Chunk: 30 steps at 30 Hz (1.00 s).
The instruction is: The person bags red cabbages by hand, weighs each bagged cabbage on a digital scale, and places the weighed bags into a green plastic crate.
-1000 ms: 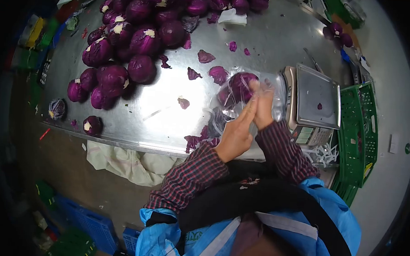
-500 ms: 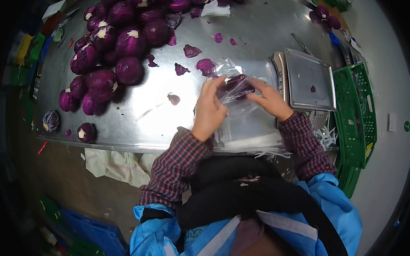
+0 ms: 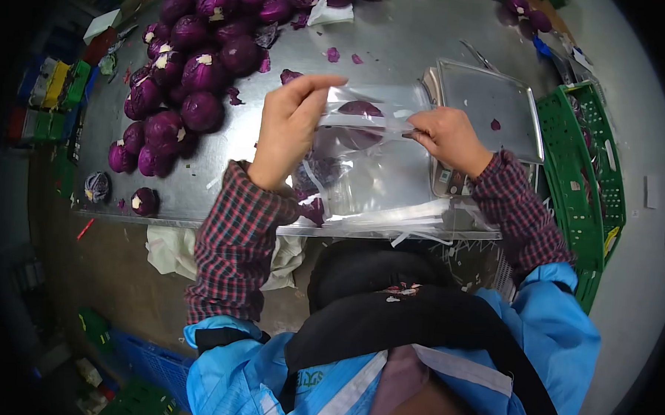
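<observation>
My left hand point(image 3: 290, 128) pinches the left side of a clear plastic bag point(image 3: 394, 154), its index finger pointing right across the top. On the other side, my right hand point(image 3: 448, 137) is closed on the bag's edge. The film is pulled taut between both hands, with a pale strip running across it. A red cabbage point(image 3: 361, 111) shows through the plastic; whether it sits fully inside cannot be made out. More clear film lies flat below, near the table edge. Dark purple leaf scraps point(image 3: 312, 208) lie beside my left wrist.
Many red cabbages point(image 3: 202, 111) are heaped on the metal table point(image 3: 399, 32) at the left. A scale with a steel pan point(image 3: 485, 110) stands right of my right hand. Beyond it are green crates point(image 3: 572, 166). A knife point(image 3: 478, 57) lies behind the pan.
My hands have moved apart, the left one leftward and up. The plastic, bunched around the cabbage before, is now stretched between them.
</observation>
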Tool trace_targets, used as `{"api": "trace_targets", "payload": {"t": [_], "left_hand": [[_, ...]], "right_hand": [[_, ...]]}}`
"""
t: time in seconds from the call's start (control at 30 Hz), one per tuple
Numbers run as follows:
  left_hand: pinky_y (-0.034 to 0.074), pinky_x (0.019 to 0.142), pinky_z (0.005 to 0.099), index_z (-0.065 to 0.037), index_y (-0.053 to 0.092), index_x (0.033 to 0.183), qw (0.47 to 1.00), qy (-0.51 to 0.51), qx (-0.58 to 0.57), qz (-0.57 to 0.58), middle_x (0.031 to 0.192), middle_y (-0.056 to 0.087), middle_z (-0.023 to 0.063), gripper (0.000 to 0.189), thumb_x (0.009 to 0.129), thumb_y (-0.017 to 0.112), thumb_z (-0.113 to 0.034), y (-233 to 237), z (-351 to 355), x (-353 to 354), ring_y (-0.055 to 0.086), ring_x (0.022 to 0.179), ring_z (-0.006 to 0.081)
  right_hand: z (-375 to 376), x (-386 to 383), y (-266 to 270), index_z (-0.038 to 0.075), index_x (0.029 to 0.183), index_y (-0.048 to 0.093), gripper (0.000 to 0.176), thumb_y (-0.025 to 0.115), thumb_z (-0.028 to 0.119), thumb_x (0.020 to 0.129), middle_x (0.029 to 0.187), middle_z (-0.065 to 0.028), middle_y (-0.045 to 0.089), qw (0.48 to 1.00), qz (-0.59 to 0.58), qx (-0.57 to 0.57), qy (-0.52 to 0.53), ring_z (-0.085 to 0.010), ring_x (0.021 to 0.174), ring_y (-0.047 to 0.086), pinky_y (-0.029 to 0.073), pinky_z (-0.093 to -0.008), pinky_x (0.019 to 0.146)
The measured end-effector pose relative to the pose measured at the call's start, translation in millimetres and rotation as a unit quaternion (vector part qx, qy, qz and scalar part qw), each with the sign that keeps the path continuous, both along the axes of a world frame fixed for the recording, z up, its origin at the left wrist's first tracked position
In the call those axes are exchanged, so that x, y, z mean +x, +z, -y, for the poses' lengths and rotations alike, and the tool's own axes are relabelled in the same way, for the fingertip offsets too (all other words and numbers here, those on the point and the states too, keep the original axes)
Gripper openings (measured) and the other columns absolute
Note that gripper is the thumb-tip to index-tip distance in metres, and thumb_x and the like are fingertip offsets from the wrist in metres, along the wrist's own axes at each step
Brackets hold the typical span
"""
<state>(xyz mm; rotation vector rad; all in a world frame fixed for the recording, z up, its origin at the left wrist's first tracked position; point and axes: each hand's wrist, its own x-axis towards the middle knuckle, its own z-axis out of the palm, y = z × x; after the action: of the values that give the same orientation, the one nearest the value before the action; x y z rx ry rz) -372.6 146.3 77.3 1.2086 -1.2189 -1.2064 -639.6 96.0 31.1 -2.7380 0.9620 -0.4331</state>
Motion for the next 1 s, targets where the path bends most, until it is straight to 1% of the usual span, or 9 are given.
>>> {"api": "trace_targets", "payload": {"t": [0.1, 0.23, 0.3, 0.43, 0.57, 0.63, 0.73, 0.9, 1.0], "left_hand": [[0.025, 0.039, 0.0159, -0.002, 0.064, 0.112, 0.997, -0.005, -0.076, -0.016, 0.062, 0.048, -0.0083, 0.024, 0.095, 0.049, -0.009, 13, 5, -10, 0.034, 0.046, -0.0020], [0.028, 0.044, 0.0172, -0.002, 0.063, 0.113, 0.991, -0.021, 0.004, 0.134, 0.063, 0.048, -0.0086, 0.024, 0.092, 0.054, -0.007, -32, 4, -8, 0.035, 0.050, -0.0013], [0.031, 0.046, 0.0217, -0.001, 0.063, 0.112, 0.986, -0.017, 0.014, 0.168, 0.059, 0.049, -0.0071, 0.025, 0.088, 0.057, -0.005, -41, -21, -14, 0.039, 0.050, 0.0027], [0.028, 0.045, 0.0205, -0.004, 0.053, 0.122, 0.983, 0.092, 0.156, 0.017, 0.054, 0.041, -0.0087, 0.038, 0.085, 0.063, -0.003, -64, -108, -62, 0.035, 0.048, 0.0014], [0.035, 0.041, 0.0207, -0.006, 0.040, 0.128, 0.961, 0.068, 0.209, -0.166, 0.059, 0.044, -0.0055, 0.048, 0.088, 0.066, -0.009, -77, -176, -110, 0.038, 0.046, 0.0030], [0.046, 0.049, 0.0258, -0.005, 0.043, 0.121, 0.934, 0.118, 0.275, -0.194, 0.070, 0.049, 0.0002, 0.050, 0.096, 0.048, -0.048, -109, -192, -104, 0.048, 0.055, 0.0090], [0.055, 0.066, 0.0293, 0.001, 0.055, 0.105, 0.900, 0.027, 0.372, -0.226, 0.085, 0.062, 0.0078, 0.072, 0.094, 0.031, -0.066, -119, -189, -106, 0.063, 0.070, 0.0157], [0.056, 0.077, 0.0333, 0.000, 0.055, 0.103, 0.885, -0.023, 0.392, -0.251, 0.099, 0.065, 0.0136, 0.052, 0.095, 0.048, -0.050, -115, -168, -139, 0.066, 0.087, 0.0223], [0.055, 0.085, 0.0383, 0.001, 0.052, 0.104, 0.775, 0.026, 0.454, -0.439, 0.103, 0.064, 0.0187, 0.042, 0.096, 0.052, -0.040, -135, -185, -153, 0.066, 0.094, 0.0271]], "right_hand": [[9, -10, 27, 0.010, 0.083, 0.062, 0.012, 0.067, 0.020, 0.079, 0.071, -0.0068, 0.062, 0.999, 0.012, -0.027, 0.041, -0.0292, 0.065, 0.061, 0.047, -0.0408, 0.057], [0, -20, -4, 0.009, 0.077, 0.061, 0.012, 0.067, 0.019, 0.078, 0.070, -0.0082, 0.062, 1.000, -0.021, 0.010, 0.009, -0.0287, 0.065, 0.062, 0.048, -0.0403, 0.059], [-7, -18, -4, 0.009, 0.075, 0.062, 0.011, 0.068, 0.019, 0.077, 0.068, -0.0088, 0.062, 0.997, -0.020, -0.052, 0.053, -0.0295, 0.064, 0.062, 0.048, -0.0411, 0.058], [-41, -61, -35, 0.008, 0.076, 0.060, 0.012, 0.069, 0.013, 0.071, 0.076, -0.0051, 0.060, 0.999, -0.013, -0.010, 0.044, -0.0245, 0.071, 0.060, 0.047, -0.0356, 0.070], [-58, -102, -61, 0.008, 0.082, 0.064, 0.014, 0.068, 0.010, 0.070, 0.080, -0.0044, 0.060, 0.998, -0.001, 0.029, 0.052, -0.0248, 0.079, 0.059, 0.046, -0.0347, 0.075], [-61, -114, -61, 0.007, 0.087, 0.064, 0.020, 0.068, 0.009, 0.067, 0.085, -0.0053, 0.060, 0.997, -0.008, 0.049, 0.063, -0.0259, 0.086, 0.059, 0.045, -0.0362, 0.081], [-66, -116, -36, 0.009, 0.097, 0.067, 0.030, 0.071, 0.014, 0.068, 0.097, -0.0051, 0.062, 0.994, 0.018, 0.045, 0.101, -0.0249, 0.095, 0.059, 0.043, -0.0372, 0.087], [-87, -91, -7, 0.006, 0.095, 0.066, 0.027, 0.072, 0.018, 0.071, 0.097, -0.0063, 0.063, 0.960, 0.114, 0.157, 0.201, -0.0255, 0.094, 0.059, 0.044, -0.0371, 0.084], [-102, -91, -24, 0.006, 0.087, 0.067, 0.014, 0.071, 0.014, 0.076, 0.087, -0.0074, 0.065, 0.947, 0.078, 0.250, 0.186, -0.0266, 0.085, 0.062, 0.048, -0.0364, 0.076]]}}
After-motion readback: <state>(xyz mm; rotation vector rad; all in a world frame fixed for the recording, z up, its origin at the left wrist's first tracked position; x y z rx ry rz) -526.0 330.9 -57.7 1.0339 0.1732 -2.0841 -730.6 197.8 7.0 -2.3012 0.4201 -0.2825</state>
